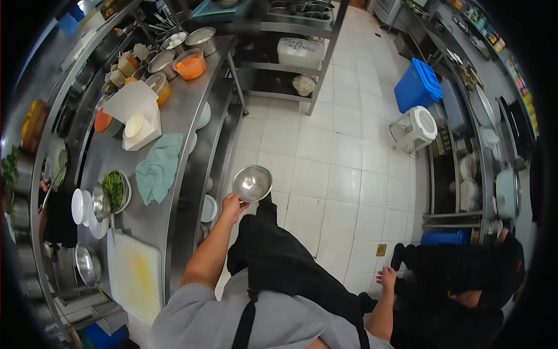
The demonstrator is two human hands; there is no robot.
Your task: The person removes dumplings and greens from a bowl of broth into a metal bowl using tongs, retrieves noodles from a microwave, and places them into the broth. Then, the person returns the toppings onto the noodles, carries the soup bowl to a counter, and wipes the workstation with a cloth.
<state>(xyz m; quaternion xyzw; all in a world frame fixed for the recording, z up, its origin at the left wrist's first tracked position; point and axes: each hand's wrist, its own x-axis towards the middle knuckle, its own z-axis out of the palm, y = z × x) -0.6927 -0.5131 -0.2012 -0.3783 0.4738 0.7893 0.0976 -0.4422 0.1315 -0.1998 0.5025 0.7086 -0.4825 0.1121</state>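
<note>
My left hand (232,207) grips the rim of a small steel mixing bowl (252,183), held out over the floor beside the counter. No contents show inside the bowl. My right hand (386,278) hangs low at my side with nothing in it, its fingers loosely curled and partly apart. To the left of the bowl, on the steel counter (192,104), lie a crumpled green cloth (158,168) and an open white box (143,125). A bowl of leafy greens (116,192) stands nearer, behind a stained white cutting board (136,276).
Another person in dark clothes (476,267) is close on my right. Across the counter, a co-worker's hand (45,185) holds a long-handled utensil. A white stool (421,125) and blue bin (418,84) stand on the tiled floor (314,168). A metal shelf rack (285,96) stands ahead.
</note>
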